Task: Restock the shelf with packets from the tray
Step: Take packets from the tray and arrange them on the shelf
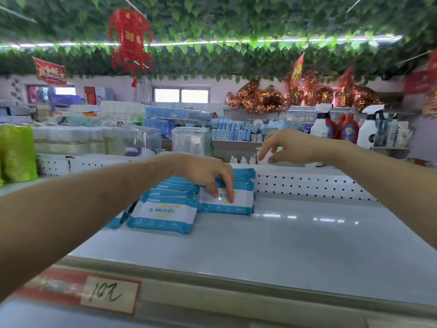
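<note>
The fingers (229,194) of the left hand (203,174) hang down nearly straight, a little spread, and their tips rest on the white front face of the front packet (238,204). The thumb is hidden, so whether it pinches from behind cannot be told. This packet stands on its edge at the front of a short row. If the fingers pull forward or let go too early, it will probably tip onto its face and may take the packets behind it along. The leaning row (165,210) at its 9 o'clock touches or nearly touches it, and a sideways push could make that row slide flatter.

The right hand (290,147), at about 1 o'clock from the left one, hovers in the air. Its fingers (266,151) are loosely curled and a little apart, and they hold nothing.

Both rows stand at the back left of the shelf (295,237), against the perforated back panel (307,185). A handwritten price label (110,293) sits on the front rail at 7 o'clock. The tray is not in view.
</note>
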Tool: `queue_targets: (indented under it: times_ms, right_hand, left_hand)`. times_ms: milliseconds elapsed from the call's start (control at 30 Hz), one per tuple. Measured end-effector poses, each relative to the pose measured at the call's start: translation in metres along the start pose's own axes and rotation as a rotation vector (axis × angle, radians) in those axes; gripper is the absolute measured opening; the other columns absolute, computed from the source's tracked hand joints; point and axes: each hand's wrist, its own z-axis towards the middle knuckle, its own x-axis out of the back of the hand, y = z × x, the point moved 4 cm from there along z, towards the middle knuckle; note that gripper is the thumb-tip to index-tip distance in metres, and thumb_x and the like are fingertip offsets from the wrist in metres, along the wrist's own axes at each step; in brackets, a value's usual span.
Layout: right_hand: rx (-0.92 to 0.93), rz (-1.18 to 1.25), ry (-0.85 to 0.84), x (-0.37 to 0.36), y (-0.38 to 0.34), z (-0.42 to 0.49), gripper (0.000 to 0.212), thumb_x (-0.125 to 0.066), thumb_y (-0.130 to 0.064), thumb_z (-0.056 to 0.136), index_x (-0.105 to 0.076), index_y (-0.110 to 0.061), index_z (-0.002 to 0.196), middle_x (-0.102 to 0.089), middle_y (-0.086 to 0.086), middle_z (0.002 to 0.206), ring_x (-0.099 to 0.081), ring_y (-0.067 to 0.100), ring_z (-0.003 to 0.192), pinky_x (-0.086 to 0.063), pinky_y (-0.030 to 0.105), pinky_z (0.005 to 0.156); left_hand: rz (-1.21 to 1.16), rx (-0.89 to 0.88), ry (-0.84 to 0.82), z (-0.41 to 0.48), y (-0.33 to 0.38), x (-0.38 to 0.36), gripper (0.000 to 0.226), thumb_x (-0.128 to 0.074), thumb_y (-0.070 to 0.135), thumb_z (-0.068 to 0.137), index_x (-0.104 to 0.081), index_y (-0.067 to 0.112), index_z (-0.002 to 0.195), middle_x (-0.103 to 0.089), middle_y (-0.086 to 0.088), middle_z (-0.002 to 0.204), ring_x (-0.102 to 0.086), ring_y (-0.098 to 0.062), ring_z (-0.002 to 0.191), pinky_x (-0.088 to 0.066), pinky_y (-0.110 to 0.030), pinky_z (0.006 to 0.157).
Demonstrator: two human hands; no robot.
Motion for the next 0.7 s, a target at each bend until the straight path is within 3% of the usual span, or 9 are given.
queue_targets:
  times_ms: [133,267,367,433,500,633,700]
  right_hand:
    - [0.028,-0.035,-0.006,-0.001,-0.024,0.013,0.027,-0.074,-0.019,0.094,-0.075,-0.044,0.104,-0.06,-0.018,0.108,-0.061,0.008,0.098,-0.056,0.04,0.091]
    - [0.122,-0.035,-0.002,-0.002,-0.075,0.033,0.03,-0.069,-0.014,0.096,-0.074,-0.042,0.105,-0.062,-0.02,0.105,-0.062,0.005,0.097,-0.055,0.037,0.093]
    - [0.189,0.002,-0.011,-0.011,-0.13,0.06,0.029,-0.069,-0.015,0.094,-0.075,-0.042,0.103,-0.065,-0.016,0.107,-0.065,0.01,0.096,-0.056,0.04,0.091]
    - [0.283,0.004,-0.046,-0.021,-0.183,0.079,0.024,-0.069,-0.017,0.095,-0.076,-0.038,0.107,-0.061,-0.023,0.105,-0.064,0.007,0.097,-0.053,0.035,0.091]
    - [0.426,0.003,-0.071,-0.031,-0.248,0.095,0.022,-0.068,-0.018,0.098,-0.075,-0.031,0.114,-0.058,-0.027,0.1,-0.063,0.008,0.099,-0.049,0.031,0.091]
    - [0.653,0.101,-0.087,-0.053,-0.381,0.117,0.02,-0.068,-0.021,0.099,-0.073,-0.028,0.117,-0.061,-0.026,0.097,-0.061,0.003,0.092,-0.048,0.021,0.082]
    - [0.772,0.125,-0.093,-0.07,-0.445,0.124,0.021,-0.068,-0.023,0.099,-0.074,-0.025,0.119,-0.064,-0.021,0.099,-0.061,0.005,0.093,-0.048,0.024,0.084]
  left_hand:
    - [-0.003,0.019,0.091,-0.022,-0.009,0.012,0.033,-0.071,0.007,0.093,-0.078,0.032,0.113,-0.055,0.006,0.133,-0.049,-0.011,0.123,-0.039,-0.017,0.102]
    - [-0.008,0.1,0.168,-0.076,-0.028,0.026,0.034,-0.07,0.013,0.096,-0.073,0.037,0.121,-0.059,0.014,0.131,-0.056,-0.002,0.118,-0.042,-0.025,0.104]
    - [-0.022,0.223,0.236,-0.139,-0.047,0.033,0.037,-0.065,0.01,0.099,-0.07,0.035,0.127,-0.062,0.022,0.126,-0.059,0.006,0.113,-0.04,-0.01,0.093]
    - [-0.038,0.331,0.291,-0.194,-0.06,0.034,0.041,-0.062,0.007,0.1,-0.07,0.039,0.125,-0.065,0.022,0.126,-0.063,0.006,0.11,-0.043,-0.009,0.091]
    - [-0.054,0.437,0.344,-0.255,-0.073,0.032,0.043,-0.059,0.003,0.1,-0.07,0.038,0.124,-0.068,0.018,0.124,-0.066,0.0,0.109,-0.05,-0.018,0.094]
    - [-0.048,0.682,0.433,-0.387,-0.087,0.014,0.037,-0.062,0.005,0.1,-0.069,0.028,0.127,-0.071,0.015,0.12,-0.067,-0.006,0.109,-0.053,-0.022,0.093]
    - [-0.011,0.796,0.464,-0.454,-0.088,-0.003,0.036,-0.062,0.006,0.1,-0.069,0.029,0.127,-0.07,0.014,0.12,-0.067,-0.006,0.107,-0.053,-0.024,0.093]
